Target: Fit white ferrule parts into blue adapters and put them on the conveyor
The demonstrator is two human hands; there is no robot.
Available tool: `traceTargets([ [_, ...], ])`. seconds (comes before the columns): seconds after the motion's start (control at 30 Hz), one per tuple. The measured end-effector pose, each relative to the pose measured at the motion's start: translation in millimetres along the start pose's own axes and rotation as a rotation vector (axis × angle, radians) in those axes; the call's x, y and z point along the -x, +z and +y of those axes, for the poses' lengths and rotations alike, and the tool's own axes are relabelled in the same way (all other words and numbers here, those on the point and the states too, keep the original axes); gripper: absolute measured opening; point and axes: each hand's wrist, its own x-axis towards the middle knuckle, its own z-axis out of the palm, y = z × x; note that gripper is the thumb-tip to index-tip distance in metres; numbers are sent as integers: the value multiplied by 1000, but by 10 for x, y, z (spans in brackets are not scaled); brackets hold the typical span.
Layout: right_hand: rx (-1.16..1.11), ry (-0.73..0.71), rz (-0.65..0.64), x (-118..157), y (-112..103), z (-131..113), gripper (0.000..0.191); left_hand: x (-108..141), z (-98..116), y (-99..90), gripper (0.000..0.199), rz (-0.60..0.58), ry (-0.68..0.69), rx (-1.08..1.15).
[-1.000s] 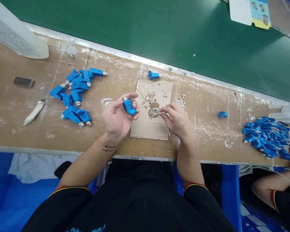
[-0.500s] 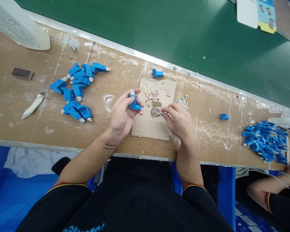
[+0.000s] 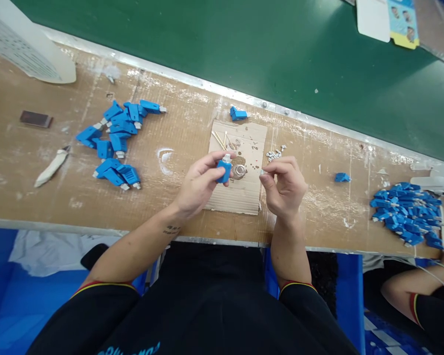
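My left hand (image 3: 200, 186) holds a blue plastic piece (image 3: 224, 170) with its pale tip pointing up, over the left part of a stained cardboard sheet (image 3: 233, 199). Thumb and forefinger of my right hand (image 3: 285, 187) pinch a tiny whitish part (image 3: 262, 172) at the sheet's right edge. Between the hands, a small clear round dish (image 3: 240, 170) rests on the cardboard. Cotton swabs (image 3: 219, 141) lie behind my left hand. A little heap of small grey parts (image 3: 274, 155) sits just beyond my right fingers.
Several blue pieces (image 3: 121, 125) lie at left, near a white-wrapped tool (image 3: 52, 167) and a dark block (image 3: 36, 119). Single blue pieces lie behind the cardboard (image 3: 238, 114) and at right (image 3: 342, 177). A large blue pile (image 3: 407, 213) is beside another person's arm (image 3: 403, 288).
My left hand has moved right with the blue piece, now turned differently. My right hand has drawn back rightward from the round dish, with the tiny part between its fingertips.
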Motion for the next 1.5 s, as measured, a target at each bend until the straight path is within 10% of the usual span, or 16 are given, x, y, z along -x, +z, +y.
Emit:
traceTargets([
  [0.53,-236,-32,-88,49,112,-78,10,52,-128,8,44,-224,-8,-44],
  [1.33,-246,-40,-114,32,118,-87,20,36,-127,8,42,-229,32,-83],
  [1.5,-227,-21,-81,47,115,-94,13,57,-145,38,39,-117,211,-215],
])
